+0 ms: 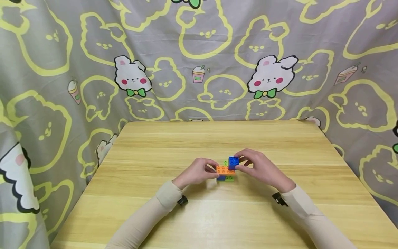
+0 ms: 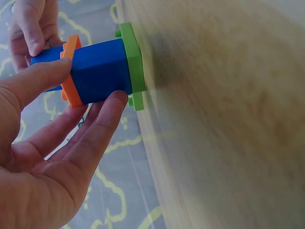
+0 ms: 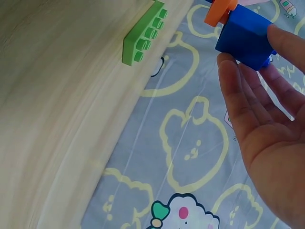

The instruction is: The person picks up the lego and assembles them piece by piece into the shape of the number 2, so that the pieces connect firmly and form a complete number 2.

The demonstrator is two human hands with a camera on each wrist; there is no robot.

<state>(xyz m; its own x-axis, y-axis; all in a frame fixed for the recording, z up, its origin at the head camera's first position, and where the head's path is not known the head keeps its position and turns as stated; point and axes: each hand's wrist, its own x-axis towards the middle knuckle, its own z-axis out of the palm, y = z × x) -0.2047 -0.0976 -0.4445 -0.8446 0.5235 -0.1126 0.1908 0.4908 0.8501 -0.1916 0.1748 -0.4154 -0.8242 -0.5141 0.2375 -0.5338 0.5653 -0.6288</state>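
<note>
A small brick stack point(image 1: 226, 173) stands mid-table: a green plate point(image 2: 132, 62) at the bottom, a blue brick point(image 2: 100, 71) on it, and an orange plate point(image 1: 224, 169) above that. A second blue brick point(image 1: 233, 162) sits on the orange plate's right end. My left hand point(image 1: 216, 171) pinches the stack from its left side, thumb and a finger on the lower blue brick and orange plate. My right hand point(image 1: 238, 164) pinches the top blue brick point(image 3: 245, 33) between thumb and fingers. In the right wrist view the green plate point(image 3: 143, 33) lies flat on the wood.
The wooden table point(image 1: 192, 221) stretches wide around the stack, with its edges at the left, right and back. A grey curtain with yellow bear outlines and white rabbits point(image 1: 270, 77) hangs behind and at both sides.
</note>
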